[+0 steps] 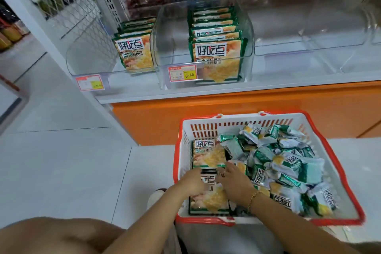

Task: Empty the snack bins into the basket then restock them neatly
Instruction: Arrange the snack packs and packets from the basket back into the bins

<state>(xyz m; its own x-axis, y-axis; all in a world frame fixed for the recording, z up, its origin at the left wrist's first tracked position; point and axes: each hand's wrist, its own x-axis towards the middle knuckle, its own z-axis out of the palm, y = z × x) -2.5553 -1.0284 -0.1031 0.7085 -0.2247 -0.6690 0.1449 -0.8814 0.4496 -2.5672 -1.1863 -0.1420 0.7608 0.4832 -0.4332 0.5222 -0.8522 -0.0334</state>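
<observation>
A white basket with a red rim (pixel 268 116) sits on the floor, full of green and yellow snack packs. Small loose packs (pixel 288 163) are heaped on its right side; two flat square packs lie on its left. My left hand (pixel 192 181) grips the left edge of the nearer square pack (pixel 210 198). My right hand (pixel 235 179) holds its right edge, fingers curled over the top. The farther square pack (pixel 208 152) lies just beyond. On the shelf, the left clear bin (pixel 90 55) and the middle clear bin (pixel 171 47) each hold a row of upright square packs.
A clear bin (pixel 309 33) to the right on the shelf holds nothing visible. Price tags (pixel 182 73) hang on the bin fronts. An orange base panel (pixel 247 113) runs under the shelf. White tiled floor (pixel 72 161) spreads to the left. My knee (pixel 51 235) fills the lower left.
</observation>
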